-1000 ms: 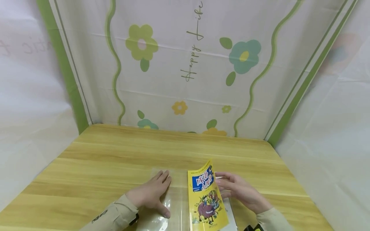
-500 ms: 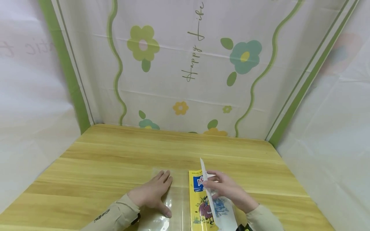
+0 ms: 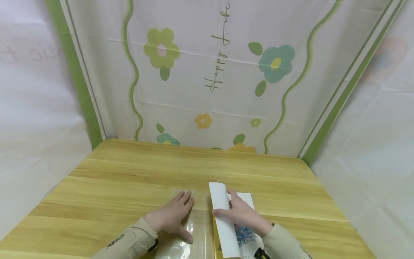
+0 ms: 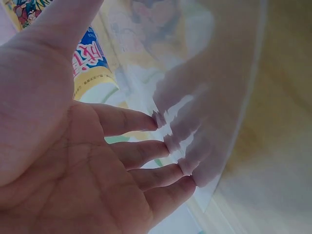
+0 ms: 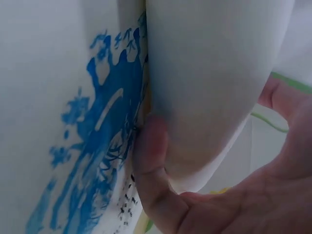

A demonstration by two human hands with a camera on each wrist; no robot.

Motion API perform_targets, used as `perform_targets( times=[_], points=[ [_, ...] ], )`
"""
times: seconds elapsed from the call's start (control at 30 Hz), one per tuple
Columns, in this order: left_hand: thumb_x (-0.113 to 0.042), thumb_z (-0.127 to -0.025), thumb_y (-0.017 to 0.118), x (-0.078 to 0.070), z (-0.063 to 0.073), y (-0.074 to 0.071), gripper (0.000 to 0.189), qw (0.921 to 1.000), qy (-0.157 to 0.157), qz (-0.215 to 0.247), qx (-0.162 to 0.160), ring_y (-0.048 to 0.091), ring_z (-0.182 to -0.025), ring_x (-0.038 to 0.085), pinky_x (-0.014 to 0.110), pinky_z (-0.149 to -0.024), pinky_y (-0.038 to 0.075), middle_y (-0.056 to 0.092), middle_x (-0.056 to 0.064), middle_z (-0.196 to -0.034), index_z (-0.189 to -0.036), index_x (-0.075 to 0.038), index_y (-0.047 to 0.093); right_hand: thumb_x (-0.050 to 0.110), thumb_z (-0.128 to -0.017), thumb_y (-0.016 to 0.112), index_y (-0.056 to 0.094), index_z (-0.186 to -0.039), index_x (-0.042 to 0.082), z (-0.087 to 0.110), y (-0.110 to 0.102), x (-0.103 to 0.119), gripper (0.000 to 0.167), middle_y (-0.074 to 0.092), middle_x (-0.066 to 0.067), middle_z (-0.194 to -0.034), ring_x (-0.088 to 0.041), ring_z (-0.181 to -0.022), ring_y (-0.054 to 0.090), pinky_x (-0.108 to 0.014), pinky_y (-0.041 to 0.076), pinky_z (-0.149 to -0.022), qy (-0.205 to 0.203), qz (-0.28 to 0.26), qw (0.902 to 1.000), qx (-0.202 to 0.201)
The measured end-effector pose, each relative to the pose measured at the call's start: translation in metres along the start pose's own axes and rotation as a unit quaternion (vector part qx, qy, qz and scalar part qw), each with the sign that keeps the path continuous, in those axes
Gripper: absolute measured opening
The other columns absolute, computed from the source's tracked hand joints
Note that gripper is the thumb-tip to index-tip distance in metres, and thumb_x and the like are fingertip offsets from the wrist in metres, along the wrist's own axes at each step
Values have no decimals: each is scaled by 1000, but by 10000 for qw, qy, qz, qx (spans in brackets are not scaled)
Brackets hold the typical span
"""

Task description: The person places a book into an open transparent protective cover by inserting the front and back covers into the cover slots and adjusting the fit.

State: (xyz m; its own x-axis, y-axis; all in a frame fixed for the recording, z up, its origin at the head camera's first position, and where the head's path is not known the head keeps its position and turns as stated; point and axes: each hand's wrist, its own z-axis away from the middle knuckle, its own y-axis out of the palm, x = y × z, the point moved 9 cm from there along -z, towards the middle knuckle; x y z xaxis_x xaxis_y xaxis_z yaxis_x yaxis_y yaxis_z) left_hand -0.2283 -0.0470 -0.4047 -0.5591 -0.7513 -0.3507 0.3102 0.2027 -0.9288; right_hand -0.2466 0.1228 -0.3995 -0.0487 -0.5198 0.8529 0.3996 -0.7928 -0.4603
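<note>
Book [image 3: 247,235] position?

Lower middle of the frame, just right of clear film [image 3: 198,248], both on the table [image 3: 129,172]; white flap [image 3: 219,201] curls toward the left, blue drawing [image 5: 109,117] showing beside it

Hands?

Left hand [image 3: 171,217] spread on the film, fingers straight, gripping nothing; right hand [image 3: 244,215] pinches the flap, thumb one side, fingers other side

Doing it well?

Step looks like turning the flap leftward: I'd press the film flat so it can't slide, pinch lightly, lead the flap over in a loose curve, no creasing near the fold

Surface, room?

Table is yellowish wood-grain, far corners rounded; white curtain [image 3: 194,90] fills upper middle of the frame, flowers [image 3: 161,36] and sideways "Happy Life" lettering [image 3: 218,54], green stripes [image 3: 72,72] upper left and right, pale fabric [image 3: 29,126] at both sides
</note>
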Motion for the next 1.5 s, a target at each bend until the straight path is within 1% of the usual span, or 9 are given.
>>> perform_targets(
  times=[0.13,0.43,0.67,0.83,1.0,1.13,1.33,1.43,1.5],
  points=[
    [-65,-62,78,-1,-1,0,124,10000,58,-28,-33,17,-140,51,55,-113,20,18,34,-153,-146,13,31,33,-83,79,14,-151,-4,-1,6,4,101,55,-21,-109,-26,-81,64,-42,57,-56,-190,95,9998,14],
    [-58,-62,84,0,-5,-4,123,9997,74,198,-144,21,-137,54,55,-113,23,24,36,-150,-144,17,31,43,-83,76,20,-149,-7,-2,6,14,101,50,-19,-103,-23,-74,60,-35,54,-47,-294,966,9948,-146],
    [-57,-61,85,1,-5,-5,123,9994,43,252,-231,24,-136,54,54,-112,25,27,36,-149,-143,18,32,54,-81,74,21,-149,-12,-2,7,21,109,53,-26,-111,-24,-81,55,-38,51,-59,-306,2061,9774,-369],
    [-56,-61,87,2,-5,-6,120,9992,7,289,-270,26,-136,54,55,-111,27,28,36,-149,-141,18,35,52,-80,75,20,-150,-12,-1,11,22,109,50,-34,-120,-27,-83,56,-44,52,-66,-157,2507,9675,-291],
    [-55,-61,87,2,-4,-6,118,9993,-16,251,-286,27,-136,53,55,-111,28,29,35,-149,-140,18,38,49,-79,76,21,-149,-13,-3,14,23,109,47,-40,-124,-33,-89,59,-47,53,-68,-62,2779,9602,-267],
    [-55,-60,88,2,-3,-7,117,9993,24,190,-335,28,-135,53,55,-110,29,31,35,-148,-138,18,40,51,-78,76,23,-148,-15,-4,18,24,109,48,-40,-122,-36,-86,60,-48,53,-66,-36,3032,9522,-378],
    [-56,-60,88,1,-2,-7,116,9993,40,140,-344,29,-134,53,56,-109,31,32,35,-147,-138,17,41,51,-78,76,28,-145,-17,-4,22,25,107,54,-35,-110,-33,-70,59,-49,51,-55,-87,3487,9343,-738],
    [-57,-60,87,2,-3,-6,117,9993,-13,195,-310,28,-136,52,56,-110,30,30,34,-149,-139,17,40,50,-81,74,30,-144,-17,-3,23,26,102,56,-34,-106,-35,-70,60,-52,51,-55,-107,3705,9256,-773],
    [-57,-61,86,2,-3,-6,118,9993,-34,226,-289,27,-136,52,56,-110,29,29,34,-149,-140,16,39,49,-83,73,31,-143,-17,-3,24,27,99,57,-34,-104,-37,-73,61,-54,52,-57,-123,3756,9237,-743]
  ],
)
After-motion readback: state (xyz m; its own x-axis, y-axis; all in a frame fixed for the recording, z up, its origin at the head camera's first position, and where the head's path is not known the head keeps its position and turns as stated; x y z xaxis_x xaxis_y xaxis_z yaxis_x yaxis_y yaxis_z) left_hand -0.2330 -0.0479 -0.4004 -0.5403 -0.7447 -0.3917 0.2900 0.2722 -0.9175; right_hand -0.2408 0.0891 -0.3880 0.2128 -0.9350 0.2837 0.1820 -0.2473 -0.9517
